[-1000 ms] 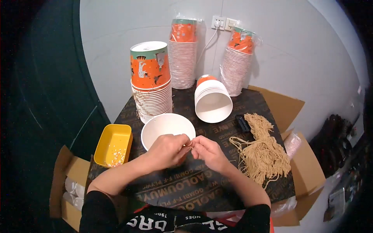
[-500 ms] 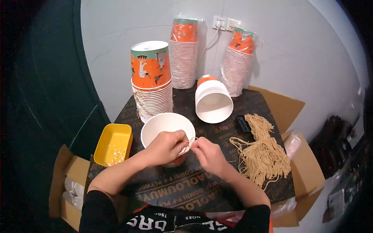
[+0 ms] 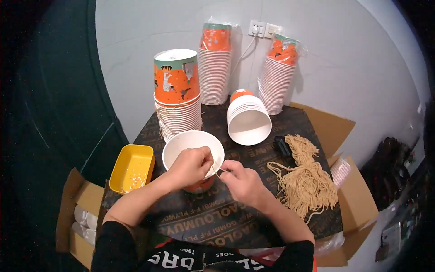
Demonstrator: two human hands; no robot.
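Two hands pinching one short bit of string [image 3: 215, 168] right at the near rim of the white cup [image 3: 192, 141]. Left hand [image 3: 190, 165] curled over that rim, fingertips closed tight on one end. Right hand [image 3: 242, 181] just right of the cup, thumb and forefinger nipped narrow on the other end. Stretched short between them, touching or nearly touching the rim, can't tell which from up here.

Compared with a second ago: crept away from the body and up to the cup. Back then sat together a little short of it, knuckles nearly meeting. Half a second ago already reaching the rim. Now parked on it, left one partly covering the cup's orange side. Cup itself not budged, same for everything around it. So, at a guess, done with fiddling in the air and on to working the string against the cup itself.

Around the cup:
- Yellow tray [image 3: 131, 167] with small pale beads just to its left.
- Tall stack of orange cups [image 3: 177, 97] right behind it.
- Another stack lying on its side [image 3: 248, 120] behind and to the right, mouth facing this way.
- Loose bundle of tan string [image 3: 306, 181] well off to the right, small black thing [image 3: 282, 146] at its top edge.
- Two more wrapped stacks [image 3: 215, 68] further back against the wall, well apart from the cup.
- Open cardboard box [image 3: 74, 213] out left past the tray.
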